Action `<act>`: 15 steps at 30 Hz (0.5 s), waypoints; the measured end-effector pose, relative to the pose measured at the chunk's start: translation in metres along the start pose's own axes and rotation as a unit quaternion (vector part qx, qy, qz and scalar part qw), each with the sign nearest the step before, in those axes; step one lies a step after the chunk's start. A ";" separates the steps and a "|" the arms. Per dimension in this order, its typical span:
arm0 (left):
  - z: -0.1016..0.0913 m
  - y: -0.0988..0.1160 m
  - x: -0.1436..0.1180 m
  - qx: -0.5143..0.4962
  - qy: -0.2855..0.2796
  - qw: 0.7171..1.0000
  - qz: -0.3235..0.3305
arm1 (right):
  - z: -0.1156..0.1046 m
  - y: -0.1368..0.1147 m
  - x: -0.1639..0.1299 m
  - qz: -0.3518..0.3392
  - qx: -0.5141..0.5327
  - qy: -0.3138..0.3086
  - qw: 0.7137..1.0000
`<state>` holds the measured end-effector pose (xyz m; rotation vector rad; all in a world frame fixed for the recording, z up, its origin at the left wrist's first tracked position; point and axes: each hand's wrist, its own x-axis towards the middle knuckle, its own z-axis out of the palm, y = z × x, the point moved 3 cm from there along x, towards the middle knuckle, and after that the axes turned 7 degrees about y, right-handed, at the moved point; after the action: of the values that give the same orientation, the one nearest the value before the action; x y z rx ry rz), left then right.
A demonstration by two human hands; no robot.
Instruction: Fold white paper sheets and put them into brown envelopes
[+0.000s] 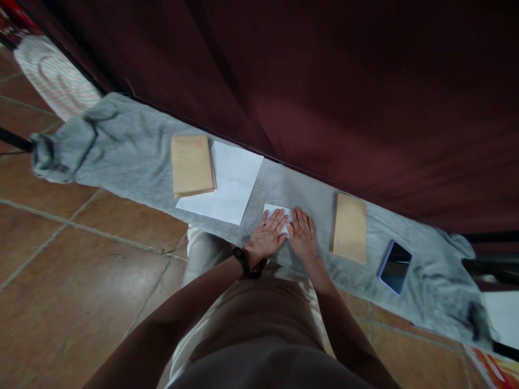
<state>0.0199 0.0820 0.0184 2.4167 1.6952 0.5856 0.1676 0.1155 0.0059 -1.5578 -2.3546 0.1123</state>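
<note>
A small folded piece of white paper (pixel 276 207) lies on the grey cloth, mostly covered by my hands. My left hand (pixel 268 233), with a dark watch at the wrist, presses flat on it with fingers stretched out. Beside it, my right hand (pixel 301 231) also lies flat, fingers extended, over the paper's right part. To the left are larger white sheets (pixel 237 186), partly under a stack of brown envelopes (pixel 192 165). Another brown envelope stack (pixel 349 228) lies to the right of my right hand.
The grey cloth (pixel 138 148) covers a long narrow surface. A phone (pixel 395 267) in a purple case lies at the right. A dark red curtain (pixel 324 81) hangs along the far edge. Tiled floor (pixel 93 281) shows below. Striped fabric (pixel 60 75) is at the upper left.
</note>
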 end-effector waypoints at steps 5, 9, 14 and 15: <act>-0.006 -0.009 -0.008 0.033 0.008 0.999 -0.015 | 0.000 0.007 -0.003 0.003 -0.015 0.022 1.000; -0.012 -0.015 -0.012 0.065 0.004 0.998 -0.025 | -0.001 0.010 -0.006 0.013 -0.022 0.035 0.999; -0.018 -0.023 -0.016 0.088 0.009 0.995 -0.036 | -0.002 0.015 -0.009 0.029 -0.026 0.047 0.998; -0.019 -0.025 -0.017 0.089 0.012 0.995 -0.038 | -0.003 0.016 -0.010 0.032 -0.025 0.049 0.998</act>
<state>-0.0142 0.0731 0.0236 2.4572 1.9168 0.4723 0.1866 0.1128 0.0024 -1.6240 -2.2499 -0.0092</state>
